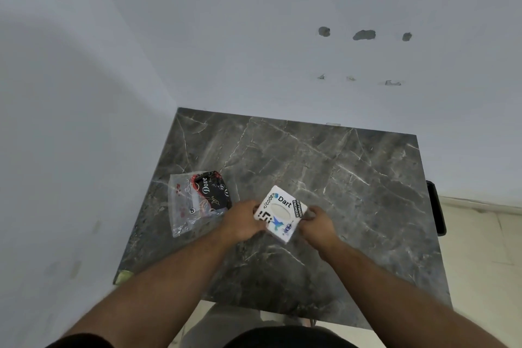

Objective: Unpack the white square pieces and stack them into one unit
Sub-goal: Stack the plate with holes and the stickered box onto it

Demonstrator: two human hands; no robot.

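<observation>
A white square piece [280,213] covered in stickers ("Dart", "code") sits turned like a diamond over the dark marble table [353,178]. My left hand [243,220] grips its left corner and my right hand [317,223] grips its right side. Whether it is one piece or a stack I cannot tell; only the top face and a thin white edge show. To the left lies a clear plastic bag [186,206] with a black "Dove" packet [213,191] partly inside it.
The table stands in a corner, with white walls at the left and the back. A dark object [436,206] sits at the table's right edge. Pale floor tiles [480,234] show to the right.
</observation>
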